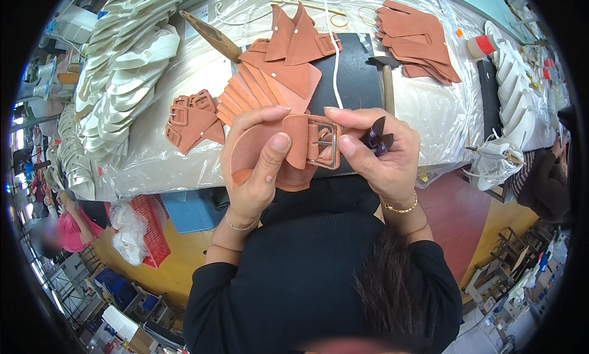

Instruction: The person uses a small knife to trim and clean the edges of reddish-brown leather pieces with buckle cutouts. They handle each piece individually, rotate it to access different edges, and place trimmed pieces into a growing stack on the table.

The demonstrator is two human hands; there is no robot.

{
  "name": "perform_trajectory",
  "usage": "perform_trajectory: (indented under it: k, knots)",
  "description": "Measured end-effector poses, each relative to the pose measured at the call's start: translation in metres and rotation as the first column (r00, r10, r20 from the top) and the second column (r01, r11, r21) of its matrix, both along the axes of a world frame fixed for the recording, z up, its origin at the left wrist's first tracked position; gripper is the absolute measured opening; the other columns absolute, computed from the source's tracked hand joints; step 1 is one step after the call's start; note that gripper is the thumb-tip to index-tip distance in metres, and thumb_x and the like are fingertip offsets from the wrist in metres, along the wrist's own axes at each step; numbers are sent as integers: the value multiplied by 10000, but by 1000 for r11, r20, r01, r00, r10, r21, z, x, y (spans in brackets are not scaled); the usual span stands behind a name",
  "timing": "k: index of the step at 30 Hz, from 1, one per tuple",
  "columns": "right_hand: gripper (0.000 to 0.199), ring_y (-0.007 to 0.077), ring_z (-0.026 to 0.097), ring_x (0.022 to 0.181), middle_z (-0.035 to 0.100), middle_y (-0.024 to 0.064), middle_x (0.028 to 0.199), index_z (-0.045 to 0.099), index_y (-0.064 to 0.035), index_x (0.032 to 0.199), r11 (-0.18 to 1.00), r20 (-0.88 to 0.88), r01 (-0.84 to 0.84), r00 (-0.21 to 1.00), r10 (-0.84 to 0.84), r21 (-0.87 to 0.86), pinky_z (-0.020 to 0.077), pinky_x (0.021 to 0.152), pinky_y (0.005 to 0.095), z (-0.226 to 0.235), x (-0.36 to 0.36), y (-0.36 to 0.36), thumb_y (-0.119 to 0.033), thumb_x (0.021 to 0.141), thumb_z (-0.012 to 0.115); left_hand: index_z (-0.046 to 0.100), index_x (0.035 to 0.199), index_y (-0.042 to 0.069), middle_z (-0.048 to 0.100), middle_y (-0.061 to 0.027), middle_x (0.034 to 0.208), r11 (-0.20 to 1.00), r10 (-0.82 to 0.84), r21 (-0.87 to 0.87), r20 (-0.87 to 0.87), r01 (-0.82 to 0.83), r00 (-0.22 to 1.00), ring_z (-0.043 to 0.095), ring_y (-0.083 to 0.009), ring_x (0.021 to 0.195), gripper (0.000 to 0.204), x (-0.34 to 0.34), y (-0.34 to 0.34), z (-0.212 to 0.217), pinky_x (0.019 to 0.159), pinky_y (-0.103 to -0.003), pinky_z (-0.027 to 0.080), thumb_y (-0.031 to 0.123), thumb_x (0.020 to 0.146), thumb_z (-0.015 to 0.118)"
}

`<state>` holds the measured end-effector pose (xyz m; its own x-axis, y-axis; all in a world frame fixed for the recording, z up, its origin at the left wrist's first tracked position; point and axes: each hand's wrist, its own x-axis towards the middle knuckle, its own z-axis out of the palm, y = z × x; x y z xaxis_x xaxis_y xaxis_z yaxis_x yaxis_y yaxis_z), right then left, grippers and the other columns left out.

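Observation:
A terracotta leather strap piece is held up in front of me, over the table's near edge. My left hand is closed round its curved body, thumb pressed on the folded strap. On its right end sits a rectangular buckle with a metal prong and a leather-covered frame. The fingertips of my right hand are at the buckle's right side, the index at its upper corner. Tucked in that same hand are small dark purple snips, blades pointing up. Part of the strap is hidden behind my left fingers.
Fanned leather pieces and buckled straps lie beyond my hands. More cut pieces lie at right, beside a hammer. A wooden tool, a white cord, pale stacked parts and a red-capped container stand about.

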<state>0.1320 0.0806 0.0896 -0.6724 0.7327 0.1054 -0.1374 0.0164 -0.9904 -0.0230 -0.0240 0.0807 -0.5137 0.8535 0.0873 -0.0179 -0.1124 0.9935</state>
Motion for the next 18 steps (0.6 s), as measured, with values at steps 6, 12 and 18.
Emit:
perform_trajectory:
  k: [6,12,18]
  knots:
    - [248,132,673,800,692,127,944,624,76,1113,999,13,-21,1000,21,-47,526,730,246,0,2,1,-14,882,621,563,1161,-5,622,-88,1085,1000,0,0,7,0,1000,600,-144,988,327,1,1,1,877,-276,467,204,924,647]
    - [253,138,677,800,691,129,939,620,79,1118,998,39,5,999,-2,-69,535,738,250,-2,3,1,-20,885,615,569,1158,-7,619,-85,1065,1000,9,-14,-14,-9,1000,599,-140,979,332,2,1,1,868,-272,467,203,917,659]
    - [270,66,621,750,690,63,856,632,32,1159,994,-44,12,999,-17,-113,491,680,204,-5,-1,-1,-39,899,619,570,1152,-4,622,-85,1066,1000,5,-2,1,-5,1000,599,-136,977,319,1,1,1,865,-265,467,190,915,659]
